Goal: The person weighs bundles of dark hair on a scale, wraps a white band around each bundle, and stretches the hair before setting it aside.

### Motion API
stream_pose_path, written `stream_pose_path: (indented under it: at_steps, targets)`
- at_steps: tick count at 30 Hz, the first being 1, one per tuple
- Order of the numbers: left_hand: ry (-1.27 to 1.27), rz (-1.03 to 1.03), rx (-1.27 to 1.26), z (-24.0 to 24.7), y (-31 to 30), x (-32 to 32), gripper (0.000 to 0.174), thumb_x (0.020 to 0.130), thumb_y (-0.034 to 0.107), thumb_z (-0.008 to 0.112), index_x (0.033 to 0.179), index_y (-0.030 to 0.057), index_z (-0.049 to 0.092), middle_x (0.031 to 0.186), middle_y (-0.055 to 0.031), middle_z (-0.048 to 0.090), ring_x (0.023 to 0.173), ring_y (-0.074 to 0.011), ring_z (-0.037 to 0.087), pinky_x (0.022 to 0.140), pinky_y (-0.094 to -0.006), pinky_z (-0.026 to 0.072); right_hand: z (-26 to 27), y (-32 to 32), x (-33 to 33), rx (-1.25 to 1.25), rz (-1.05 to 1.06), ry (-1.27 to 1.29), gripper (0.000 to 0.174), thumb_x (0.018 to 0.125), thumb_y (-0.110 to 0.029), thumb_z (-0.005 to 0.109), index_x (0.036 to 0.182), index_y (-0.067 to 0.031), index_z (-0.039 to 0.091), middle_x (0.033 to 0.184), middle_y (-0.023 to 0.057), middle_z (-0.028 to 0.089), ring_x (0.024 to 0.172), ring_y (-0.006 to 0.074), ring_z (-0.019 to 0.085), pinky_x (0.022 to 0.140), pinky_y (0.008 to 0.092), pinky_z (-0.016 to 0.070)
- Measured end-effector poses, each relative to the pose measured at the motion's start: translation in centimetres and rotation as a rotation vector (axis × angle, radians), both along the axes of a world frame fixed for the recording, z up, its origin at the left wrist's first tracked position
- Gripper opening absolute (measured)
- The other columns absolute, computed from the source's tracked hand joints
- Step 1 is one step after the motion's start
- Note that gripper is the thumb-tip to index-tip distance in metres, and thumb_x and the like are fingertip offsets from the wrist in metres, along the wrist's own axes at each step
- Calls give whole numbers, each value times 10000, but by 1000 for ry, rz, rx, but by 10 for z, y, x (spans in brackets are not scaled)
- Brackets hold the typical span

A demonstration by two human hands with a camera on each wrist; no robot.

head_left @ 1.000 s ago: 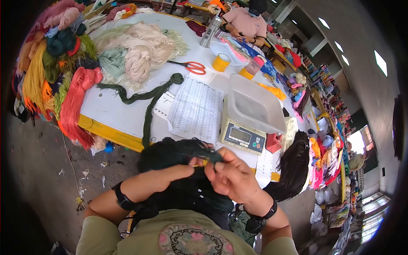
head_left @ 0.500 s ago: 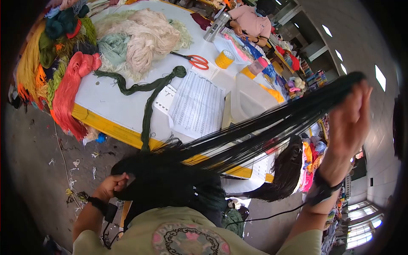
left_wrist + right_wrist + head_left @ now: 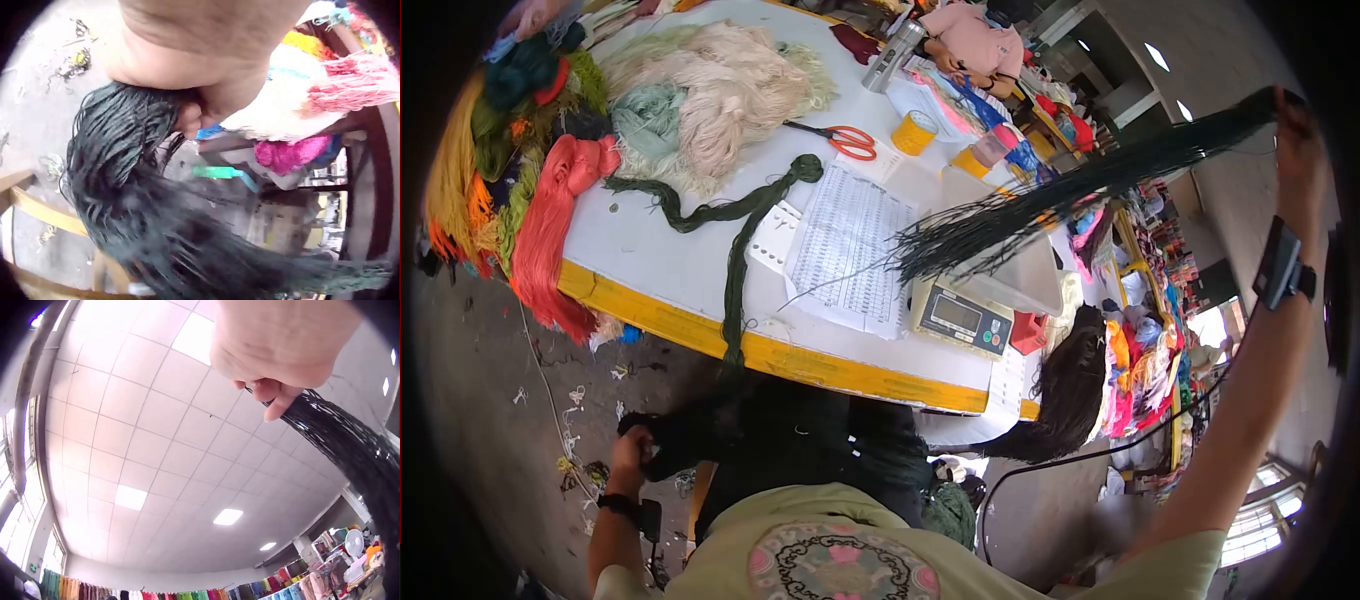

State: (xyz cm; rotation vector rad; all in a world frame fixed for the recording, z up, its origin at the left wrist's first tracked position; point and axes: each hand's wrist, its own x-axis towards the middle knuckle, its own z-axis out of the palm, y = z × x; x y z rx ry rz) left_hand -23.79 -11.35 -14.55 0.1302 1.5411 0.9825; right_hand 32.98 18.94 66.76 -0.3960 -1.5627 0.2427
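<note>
My right hand (image 3: 1293, 120) is raised high at the right and grips one end of a bunch of dark green yarn strands (image 3: 1060, 200), whose loose ends hang over the scale. In the right wrist view the right hand (image 3: 275, 369) holds that dark strand bunch (image 3: 350, 444) against the ceiling. My left hand (image 3: 632, 447) is low by my left side and grips the big dark yarn bundle (image 3: 790, 440) in my lap. The left wrist view has the left hand (image 3: 194, 112) clutching that dark bundle (image 3: 144, 206).
A white table with a yellow edge (image 3: 800, 360) carries a scale with a tray (image 3: 960, 320), a printed sheet (image 3: 845, 245), a green skein (image 3: 740, 215), red scissors (image 3: 845, 142), tape (image 3: 914, 132) and piles of coloured yarn (image 3: 550, 180). Another person (image 3: 975, 40) sits at the far end.
My right hand has pulled a bunch of strands free of the lap bundle and lifted it high to the right. My left hand has dropped lower and leftward with the bundle.
</note>
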Motion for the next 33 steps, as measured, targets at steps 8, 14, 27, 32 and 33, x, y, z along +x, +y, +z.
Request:
stream_pose_path:
  at_steps: [8, 14, 27, 32, 33]
  targets:
    - [-314, -257, 515, 171, 50, 78, 385, 960, 330, 607, 722, 28, 592, 504, -32, 467, 384, -125, 388, 396, -249, 266, -292, -28, -27, -541, -451, -1068, 169, 948, -195, 534, 942, -57, 632, 890, 114, 675, 870, 293, 664, 773, 376, 514]
    - [-653, -554, 991, 301, 58, 113, 541, 901, 448, 656, 1124, -44, 671, 834, -160, 641, 577, -151, 540, 534, -261, 407, -430, -111, -27, -275, -673, -1331, 167, 830, -123, 690, 948, -60, 589, 876, 126, 614, 781, 351, 633, 669, 439, 515]
    - [-441, -1021, 1093, 280, 86, 198, 301, 979, 218, 590, 901, -43, 717, 793, -118, 728, 670, -162, 678, 583, -255, 522, -439, -160, -16, -279, -683, -975, 394, 762, 16, 719, 1143, -27, 629, 1308, 200, 487, 998, 323, 583, 844, 397, 502]
    - [-426, -1048, 1037, 287, 76, 196, 287, 977, 220, 599, 917, -33, 722, 789, -117, 728, 680, -147, 673, 587, -241, 509, -442, -143, -22, -295, -701, -963, 449, 710, 5, 736, 1143, -62, 641, 1337, 200, 472, 1135, 345, 517, 950, 443, 427]
    - [-423, -1052, 1020, 287, 75, 196, 285, 977, 222, 600, 927, -31, 723, 782, -112, 728, 685, -143, 671, 597, -240, 510, -442, -139, -25, -276, -725, -1006, 467, 693, -10, 744, 1145, -76, 645, 1348, 202, 467, 1196, 348, 483, 991, 458, 390]
